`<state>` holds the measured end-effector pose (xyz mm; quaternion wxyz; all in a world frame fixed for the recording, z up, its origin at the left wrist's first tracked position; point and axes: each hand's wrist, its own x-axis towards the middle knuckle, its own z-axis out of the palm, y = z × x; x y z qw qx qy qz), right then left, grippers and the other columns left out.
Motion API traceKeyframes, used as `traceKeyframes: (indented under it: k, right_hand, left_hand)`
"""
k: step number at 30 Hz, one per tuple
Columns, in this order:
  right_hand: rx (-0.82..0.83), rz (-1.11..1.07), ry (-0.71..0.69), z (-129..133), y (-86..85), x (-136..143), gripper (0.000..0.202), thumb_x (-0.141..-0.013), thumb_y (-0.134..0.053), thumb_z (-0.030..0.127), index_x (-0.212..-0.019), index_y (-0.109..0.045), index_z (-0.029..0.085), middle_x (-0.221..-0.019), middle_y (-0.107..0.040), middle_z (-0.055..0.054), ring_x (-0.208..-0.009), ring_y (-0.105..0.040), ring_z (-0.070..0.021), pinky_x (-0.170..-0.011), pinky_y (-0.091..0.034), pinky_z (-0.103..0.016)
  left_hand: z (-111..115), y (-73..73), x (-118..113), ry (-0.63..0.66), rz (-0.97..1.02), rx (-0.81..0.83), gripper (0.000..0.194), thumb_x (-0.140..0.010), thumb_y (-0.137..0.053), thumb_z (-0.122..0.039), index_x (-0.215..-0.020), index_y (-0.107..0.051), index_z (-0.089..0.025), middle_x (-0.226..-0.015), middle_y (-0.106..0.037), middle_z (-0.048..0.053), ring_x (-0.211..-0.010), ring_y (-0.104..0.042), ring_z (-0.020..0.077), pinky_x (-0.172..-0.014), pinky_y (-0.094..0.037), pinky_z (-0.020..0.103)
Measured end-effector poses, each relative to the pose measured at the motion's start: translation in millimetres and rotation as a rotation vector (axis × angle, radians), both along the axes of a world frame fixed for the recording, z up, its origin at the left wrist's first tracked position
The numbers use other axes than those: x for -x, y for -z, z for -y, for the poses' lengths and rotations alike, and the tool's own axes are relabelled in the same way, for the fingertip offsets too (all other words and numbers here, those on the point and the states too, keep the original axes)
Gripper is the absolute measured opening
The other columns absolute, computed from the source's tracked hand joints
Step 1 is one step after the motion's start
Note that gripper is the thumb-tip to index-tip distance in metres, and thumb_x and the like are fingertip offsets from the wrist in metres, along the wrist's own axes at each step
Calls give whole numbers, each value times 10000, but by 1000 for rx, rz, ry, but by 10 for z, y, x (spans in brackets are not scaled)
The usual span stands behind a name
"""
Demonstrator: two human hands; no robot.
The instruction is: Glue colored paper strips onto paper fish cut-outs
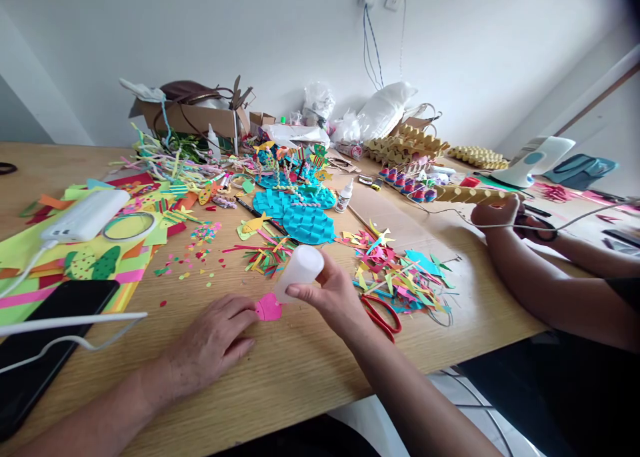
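Note:
A small pink paper fish (270, 307) lies on the wooden table (280, 390). The fingertips of my left hand (215, 340) rest at its left end, the fingers together and the thumb apart. My right hand (333, 290) is closed round a white bottle (303, 270), tilted upside down, its lower end over the right side of the pink fish. Whether the bottle's tip touches the paper cannot be made out. Red-handled scissors (383, 318) lie right of my right wrist. Beyond the bottle sit blue textured paper discs (309, 223) and an orange paper fish (255, 223).
Paper scraps (400, 277) lie at centre right. On the left are a black phone (50, 350), a white power bank (87, 213) and coloured sheets. Another person's hands (500, 213) hold an egg-carton strip (465, 195) at the right. A glue bottle (344, 197) stands behind.

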<state>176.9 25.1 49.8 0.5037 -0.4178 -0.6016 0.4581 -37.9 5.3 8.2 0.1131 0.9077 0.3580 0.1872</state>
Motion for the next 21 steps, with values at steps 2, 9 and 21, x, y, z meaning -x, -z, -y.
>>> traceKeyframes:
  k: [2,9,21]
  right_hand:
    - [83,-201,55,-4,50,-52,443,-570,-753,365,-944,-574,208,-829,-628,1,-791,-580,-180,-722,-474,-303]
    - [238,-676,193,-14,169,-136,336,-628,-719,363,-894,-591,202,-899,-652,-30,-847,-604,-193,-759,-493,-326]
    - [474,-1047,140,29,178,-136,305,-601,-766,285,-824,-575,201,-805,-683,7,-747,-640,-137,-687,-517,-246]
  left_hand:
    - [-10,-24,2,-6,28,6,219,-803,-490,-162,-988,-587,-224,-1048,-590,47,-977,-543,193,-848,-464,322]
    - [-97,-96,73,-60,175,-22,170,-857,-423,-194,-883,-590,-210,-935,-637,40,-889,-603,152,-769,-492,229]
    - [-200,-749,-326,-78,66,-291,331,-839,-495,-336,-1150,-469,-227,-1143,-557,56,-1076,-501,220,-904,-421,354]
